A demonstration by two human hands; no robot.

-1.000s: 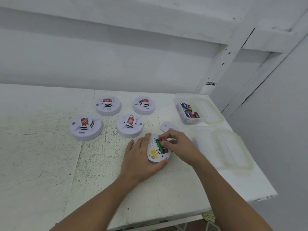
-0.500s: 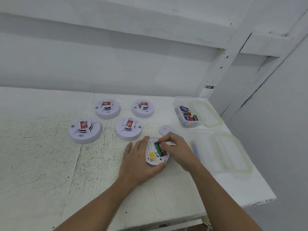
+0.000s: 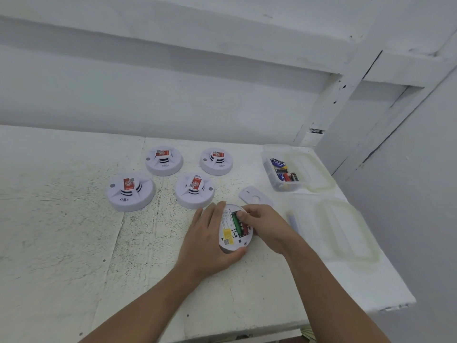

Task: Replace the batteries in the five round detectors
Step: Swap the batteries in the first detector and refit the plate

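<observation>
Where the spare units stand: four round white detectors [image 3: 164, 160] sit face up in two rows beyond the hands. The near right detector [image 3: 194, 190] is just beside the left fingertips.
Battery cover: a white battery cover [image 3: 254, 198] lies flat just past the right hand, not touching it.
Container: a clear plastic container [image 3: 265, 154] at the far right holds loose batteries [image 3: 284, 173] in blue, black and red. Its lid [image 3: 319, 169] lies beside it.
Nearer right: a second lid [image 3: 346, 231] with a yellowish seal lies there. A pale bluish cylinder [image 3: 293, 221] lies to its left, too blurred to name.
Open detector: the open detector [image 3: 230, 243] lies back up on the tabletop [image 3: 74, 243], between the hands. Its bay is uncovered, with two batteries [image 3: 237, 225], green and red, side by side.
Left hand: the left hand [image 3: 210, 241] lies over the open detector's left side. Its fingers are straight and together along the far rim, and the thumb hooks round the near rim, gripping it.
Right hand: the right hand [image 3: 267, 226] has its fingers curled and the tips bunched on the far end of the two batteries, hiding much of the red one. Which one it pinches I cannot tell.
Writing: each spare carries a red sticker with a round emblem. The open detector's back has a yellow label, a square code and small print, none of it readable from where I stand.
</observation>
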